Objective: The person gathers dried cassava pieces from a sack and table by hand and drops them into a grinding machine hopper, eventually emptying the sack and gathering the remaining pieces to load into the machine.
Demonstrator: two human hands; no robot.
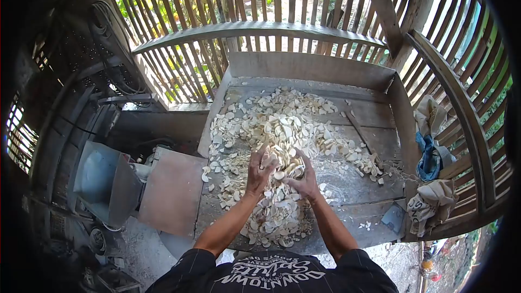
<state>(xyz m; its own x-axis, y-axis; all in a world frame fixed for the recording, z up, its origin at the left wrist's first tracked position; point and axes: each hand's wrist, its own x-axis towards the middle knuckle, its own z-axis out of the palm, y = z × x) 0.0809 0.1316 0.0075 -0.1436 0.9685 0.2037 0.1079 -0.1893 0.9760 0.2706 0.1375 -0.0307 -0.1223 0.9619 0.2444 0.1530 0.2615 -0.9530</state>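
Note:
Pale, dried root slices [271, 214] that look like cassava chips lie heaped on a wooden table [355, 206] with raised sides. Between my two hands is a mound of these slices [283, 157], cupped from both sides. My left hand [260, 173] curls around the left of the mound, fingers partly sunk among the chips. On the opposite side my right hand [305, 180] grips with the thumb in front. Both hands look dusty. More slices spread behind and in front of them, and the fingertips are partly hidden.
A thin stick [358, 130] lies at the table's right. A flat grey-blue piece [393, 217] rests near the front right corner. Sacks [434, 201] and a blue bag [429, 157] hang on the slatted wall. At left stand a metal hopper [97, 176] and a brownish panel [171, 192].

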